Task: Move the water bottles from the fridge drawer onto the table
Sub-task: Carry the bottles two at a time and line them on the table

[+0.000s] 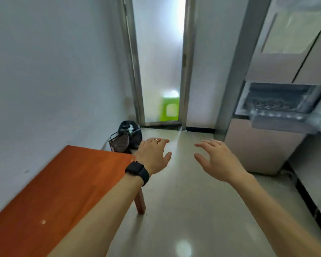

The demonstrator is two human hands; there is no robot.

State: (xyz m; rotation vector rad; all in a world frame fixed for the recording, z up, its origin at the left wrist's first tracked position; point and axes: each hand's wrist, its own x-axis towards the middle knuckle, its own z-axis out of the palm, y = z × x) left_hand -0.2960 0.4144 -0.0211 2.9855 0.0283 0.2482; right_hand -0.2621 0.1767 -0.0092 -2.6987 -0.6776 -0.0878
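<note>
Both hands empty, fingers spread and relaxed, held above the floor. Left hand [152, 154] hovers off the far corner of the table [54, 182]; watch [137, 172] on that wrist. Right hand [217, 160] just beside it, apart. Bin [132, 134] on the floor behind the table. Far right: fridge [263, 149] with drawer [267, 125] pulled out; bottles [278, 114] inside it, only a blurred row of tops visible.

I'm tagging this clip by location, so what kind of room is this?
Probably a small home kitchen: a fridge on the right with its drawer pulled open, an orange table on the left, and a trash bin beside a frosted glass door.
</note>
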